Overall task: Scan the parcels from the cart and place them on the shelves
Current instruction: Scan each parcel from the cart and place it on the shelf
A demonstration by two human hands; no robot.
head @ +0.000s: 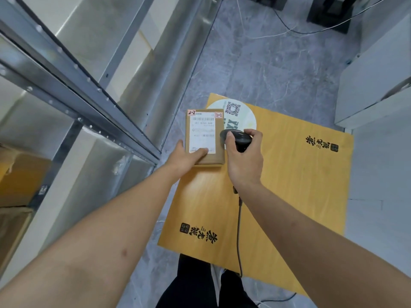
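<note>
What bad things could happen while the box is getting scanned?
The left hand grips the small box only at its near edge, so it might tip and fall. Its thumb lies on the label, possibly spoiling the read. The scanner cable dangles near the legs and might snag.

we see a small brown cardboard parcel (219,138), matt, with a smooth white paper shipping label (202,134) on its top face. beneath it lies a large yellow-orange flat board with a printed wood grain (289,185), faintly sheened, bearing a glossy round white sticker (244,116). the black handheld scanner (239,138) looks like plastic with a slight gloss, and its thin dark cable (239,230) looks rubbery. the grey metal shelf frame (73,85) is galvanised steel, shiny and reflective, with rows of rivets. the grey floor (266,63) is smooth, marble-veined and softly polished. a tan cardboard box on the shelf (20,176) is dull.
</note>
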